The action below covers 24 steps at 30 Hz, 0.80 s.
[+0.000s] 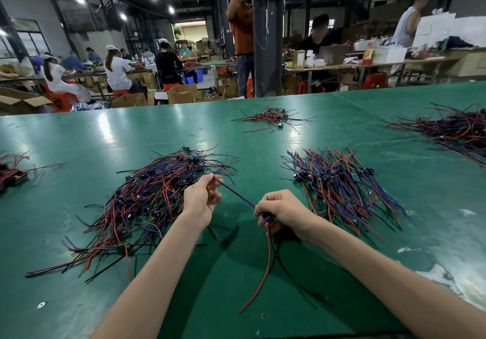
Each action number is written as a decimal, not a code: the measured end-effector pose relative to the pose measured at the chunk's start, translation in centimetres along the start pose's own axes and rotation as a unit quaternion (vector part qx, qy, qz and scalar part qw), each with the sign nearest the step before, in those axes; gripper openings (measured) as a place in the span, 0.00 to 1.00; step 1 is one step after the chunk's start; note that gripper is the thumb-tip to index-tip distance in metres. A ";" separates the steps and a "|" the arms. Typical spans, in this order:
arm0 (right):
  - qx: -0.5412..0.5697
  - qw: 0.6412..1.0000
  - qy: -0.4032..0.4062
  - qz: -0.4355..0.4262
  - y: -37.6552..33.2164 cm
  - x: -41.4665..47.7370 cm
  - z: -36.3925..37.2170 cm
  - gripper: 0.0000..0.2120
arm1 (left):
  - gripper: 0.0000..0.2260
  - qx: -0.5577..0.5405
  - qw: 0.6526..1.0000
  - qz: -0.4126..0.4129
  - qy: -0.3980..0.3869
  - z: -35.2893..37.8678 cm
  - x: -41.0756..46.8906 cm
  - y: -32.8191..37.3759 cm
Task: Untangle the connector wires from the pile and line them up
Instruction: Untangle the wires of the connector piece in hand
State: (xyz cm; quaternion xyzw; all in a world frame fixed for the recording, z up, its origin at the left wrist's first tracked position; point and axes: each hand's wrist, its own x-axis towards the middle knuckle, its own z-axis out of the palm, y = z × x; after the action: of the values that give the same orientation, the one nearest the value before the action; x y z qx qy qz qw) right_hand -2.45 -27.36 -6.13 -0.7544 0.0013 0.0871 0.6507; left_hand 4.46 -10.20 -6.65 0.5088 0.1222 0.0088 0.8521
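A tangled pile of red, blue and black connector wires point(150, 202) lies on the green table point(79, 141), left of my hands. A second pile with its wires lying roughly parallel point(342, 189) sits to the right. My left hand point(201, 198) pinches the far ends of a blue wire pair point(236, 194) stretched between both hands. My right hand point(282, 208) grips the small connector of that same piece. Its red and black leads point(267, 267) hang down from my right hand onto the table.
A small wire heap point(271, 118) lies farther back in the middle, a large one point(457, 131) at the far right, another point(13, 170) at the left edge. Beyond the table's far edge, people sit at benches among cardboard boxes; a dark pillar point(267, 36) stands behind.
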 end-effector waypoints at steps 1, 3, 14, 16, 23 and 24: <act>-0.003 1.000 -0.001 -0.001 0.0 0.0 0.0 0.08 | 0.11 -0.010 1.000 -0.012 -0.001 0.0 0.0 0.0; -0.007 1.000 -0.001 -0.002 0.1 0.1 0.1 0.08 | 0.11 -0.028 0.999 -0.032 -0.005 -0.1 0.1 0.1; 0.063 0.997 0.036 -0.013 0.1 0.3 0.1 0.07 | 0.13 0.079 0.988 -0.056 -0.123 0.3 -0.6 -1.0; 0.070 0.996 0.049 -0.015 0.1 0.4 0.1 0.07 | 0.10 0.125 0.976 -0.047 -0.175 0.7 -1.4 -1.6; 0.066 0.997 0.046 -0.014 0.4 0.7 -0.1 0.08 | 0.02 0.180 0.959 0.025 -0.218 1.6 -2.7 -3.1; 0.065 0.997 0.045 -0.014 0.4 0.7 -0.1 0.08 | 0.03 0.182 0.960 0.032 -0.213 1.6 -2.7 -3.1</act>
State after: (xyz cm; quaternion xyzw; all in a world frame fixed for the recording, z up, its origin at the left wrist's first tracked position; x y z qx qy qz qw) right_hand -1.80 -27.41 -6.59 -0.7136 0.0256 0.0430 0.6987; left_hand 1.84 -13.51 -8.07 0.6487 -0.0790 -0.0947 0.7510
